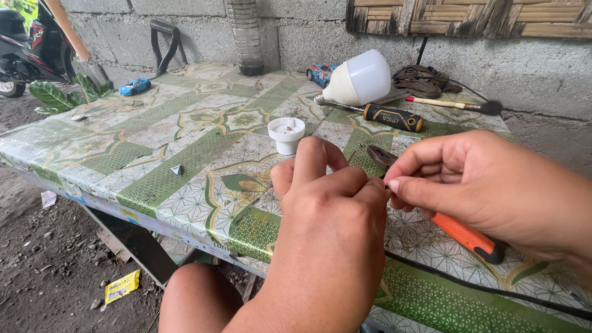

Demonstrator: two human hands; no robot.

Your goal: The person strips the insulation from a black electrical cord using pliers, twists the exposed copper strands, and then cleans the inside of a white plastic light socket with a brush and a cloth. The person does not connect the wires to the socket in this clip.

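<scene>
The left hand (330,203) hovered over the counter's (185,166) near edge, fingers clenched on something too small to make out; the right hand (481,185) met it, fingers pinched at the same spot, what they gripped hidden; orange-handled pliers (468,237) lay beneath the right hand; farther in stood a white lamp socket (287,134); beyond lay a black screwdriver (388,116) and a white bulb (357,79); a blue toy car (134,86) sat near the far left corner.
</scene>
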